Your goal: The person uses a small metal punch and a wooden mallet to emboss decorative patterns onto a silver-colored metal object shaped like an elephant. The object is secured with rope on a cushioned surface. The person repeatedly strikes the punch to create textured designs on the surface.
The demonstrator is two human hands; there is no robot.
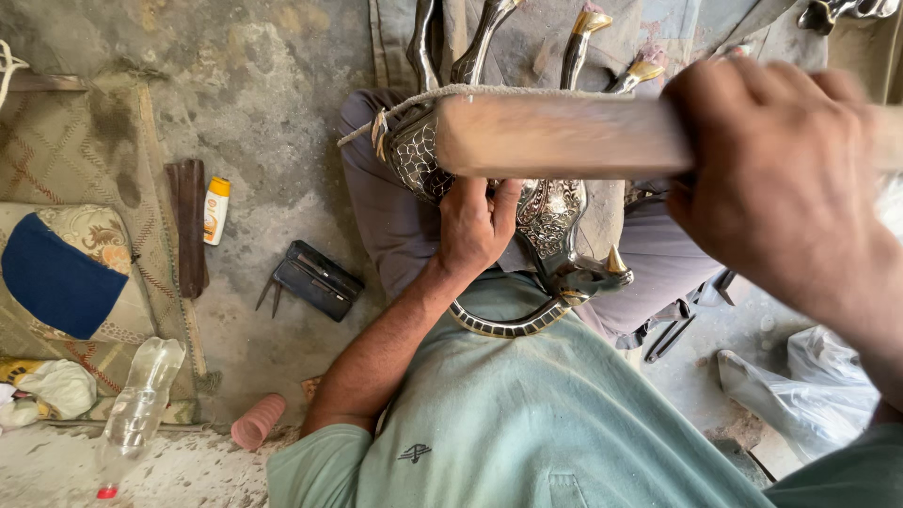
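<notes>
A dark metal animal figure with engraved silver patterning and gold-tipped horns (550, 221) lies upside down across the person's lap, legs pointing away. The left hand (475, 226) presses against its body, fingers curled around it. The right hand (776, 179) is clenched around a blurred pale wooden stick (555, 136) held across the figure. A black case (315, 279) lies on the concrete floor (273, 122) nearby.

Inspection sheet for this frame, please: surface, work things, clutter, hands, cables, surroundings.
Surface: rough concrete floor; person's lap.
Work things: engraved metal animal figure, legs up, rope-bound, on the lap; wooden stick above it.
Clutter: black case, small yellow bottle, clear plastic bottle, pink cup, plastic bag.
Hands: left hand on the figure; right hand grips the stick.
Cables: nothing seen.
Surroundings: patterned mat, cushion.
</notes>
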